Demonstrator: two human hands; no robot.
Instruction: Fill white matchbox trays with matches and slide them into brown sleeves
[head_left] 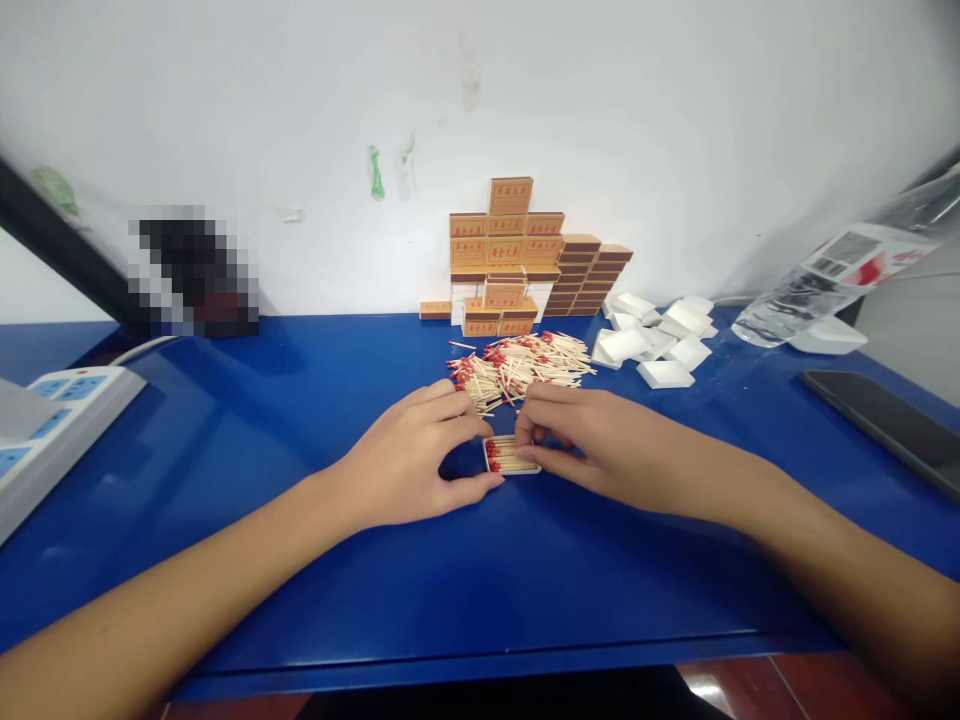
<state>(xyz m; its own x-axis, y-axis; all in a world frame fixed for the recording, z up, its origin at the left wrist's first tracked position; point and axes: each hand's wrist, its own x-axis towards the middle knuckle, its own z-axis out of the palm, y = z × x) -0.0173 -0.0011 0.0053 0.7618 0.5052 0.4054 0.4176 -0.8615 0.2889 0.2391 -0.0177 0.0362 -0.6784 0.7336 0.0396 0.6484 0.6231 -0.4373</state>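
A small white matchbox tray [511, 456] filled with red-tipped matches lies on the blue table [300, 420]. My left hand [420, 455] grips its left end between thumb and fingers. My right hand [592, 440] holds the tray's right end, fingers curled over it. Just behind the hands lies a loose pile of matches [517, 365].
Orange matchbox sleeves [510, 255] are stacked against the white wall. Several empty white trays [656, 340] lie to the right of the pile. A plastic bottle [825, 275] and a dark phone [889, 425] sit at the far right, a white power strip [52, 425] at the left.
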